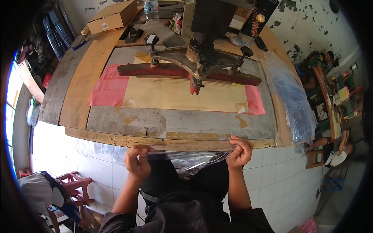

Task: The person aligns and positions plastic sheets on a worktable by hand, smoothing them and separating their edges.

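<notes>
From where I stand, the person seated at the press has both hands raised near the table's front edge. The left hand [138, 160] pinches one end of a clear plastic sheet [199, 162], thumb and fingertips pressed together; the right hand [239, 152] pinches the other end the same way. The sheet stretches between them above the dark trousers [165, 167], its upper line crossing the table's near edge in my view. It is so see-through that I cannot tell whether it is a single layer or a bag.

Beyond the hands, a grey plate [186, 121] lies on the wooden tabletop [75, 87]. A tan sheet [155, 96] covers its middle, with pink material [108, 86] showing at both sides. Over this hangs the press's metal bracket [173, 54], carrying a long red bar [163, 71].

A stack of clear plastic [294, 105] drapes over the table's right side. Toward the back are a cardboard box [112, 18], a water bottle [150, 9] and a black phone [261, 44]; a blue pen [79, 45] lies at the left. Another person in a pale top [37, 189] is beside a red plastic stool [75, 185], lower left, and more people sit along the right wall.
</notes>
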Demonstrator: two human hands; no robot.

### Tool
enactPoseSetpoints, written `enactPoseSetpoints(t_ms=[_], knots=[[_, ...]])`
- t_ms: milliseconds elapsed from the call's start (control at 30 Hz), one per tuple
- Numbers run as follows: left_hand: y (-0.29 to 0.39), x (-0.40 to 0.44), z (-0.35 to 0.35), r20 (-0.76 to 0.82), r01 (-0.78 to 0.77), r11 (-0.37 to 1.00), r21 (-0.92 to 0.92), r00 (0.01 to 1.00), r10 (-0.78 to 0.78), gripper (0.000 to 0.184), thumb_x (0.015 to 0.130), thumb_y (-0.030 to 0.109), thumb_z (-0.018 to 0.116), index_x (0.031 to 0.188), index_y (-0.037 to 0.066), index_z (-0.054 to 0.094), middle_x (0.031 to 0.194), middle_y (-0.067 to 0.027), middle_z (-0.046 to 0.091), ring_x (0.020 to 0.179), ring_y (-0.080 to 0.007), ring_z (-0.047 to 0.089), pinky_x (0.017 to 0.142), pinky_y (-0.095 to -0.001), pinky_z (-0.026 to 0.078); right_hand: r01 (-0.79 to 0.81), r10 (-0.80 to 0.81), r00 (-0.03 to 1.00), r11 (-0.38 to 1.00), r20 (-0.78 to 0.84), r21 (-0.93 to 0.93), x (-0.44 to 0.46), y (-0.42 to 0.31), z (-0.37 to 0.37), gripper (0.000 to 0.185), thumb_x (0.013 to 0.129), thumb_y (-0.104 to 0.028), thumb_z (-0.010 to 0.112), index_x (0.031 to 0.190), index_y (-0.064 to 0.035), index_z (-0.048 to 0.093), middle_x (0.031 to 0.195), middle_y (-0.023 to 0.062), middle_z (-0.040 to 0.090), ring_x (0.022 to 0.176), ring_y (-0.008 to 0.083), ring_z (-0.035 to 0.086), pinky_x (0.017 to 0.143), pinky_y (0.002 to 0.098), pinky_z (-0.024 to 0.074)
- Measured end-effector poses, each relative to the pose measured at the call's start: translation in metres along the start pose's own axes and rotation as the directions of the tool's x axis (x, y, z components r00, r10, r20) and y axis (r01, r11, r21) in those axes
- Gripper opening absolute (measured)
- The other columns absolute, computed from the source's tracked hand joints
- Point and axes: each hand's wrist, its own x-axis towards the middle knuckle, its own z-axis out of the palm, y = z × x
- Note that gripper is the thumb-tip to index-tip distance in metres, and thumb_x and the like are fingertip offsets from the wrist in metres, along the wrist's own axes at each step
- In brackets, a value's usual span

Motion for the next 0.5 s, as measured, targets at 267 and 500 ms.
enactPoseSetpoints(t_ms=[267,500], knots=[[0.002,0.013,-0.013,-0.012,0.100,0.976,0.193,0.995,-0.100,0.007,0.110,0.001,0.051,0.113,0.001,0.057,0.076,-0.0131,0.071,0.067,-0.0196,0.071,0.066,-0.0301,0.056,-0.091,0.089,0.996,0.975,0.016,0.202,0.018,-0.013,-0.013,0.014,0.111,-0.011,0.055,0.115,0.0030,0.057,0.093,0.0175,0.079,0.073,0.0196,0.071,0.073,0.0309,0.0547],[0.027,0.085,-0.016,0.157,0.573,0.779,-0.257,0.820,-0.551,0.012,0.109,0.003,0.056,0.114,-0.002,0.066,0.081,-0.0034,0.070,0.062,-0.0052,0.059,0.056,-0.0221,0.046,-0.444,0.395,0.893,0.851,0.214,0.281,0.093,-0.036,-0.039,0.013,0.110,-0.013,0.060,0.109,0.0005,0.062,0.080,0.0014,0.064,0.068,0.0071,0.061,0.062,0.0243,0.0462]])
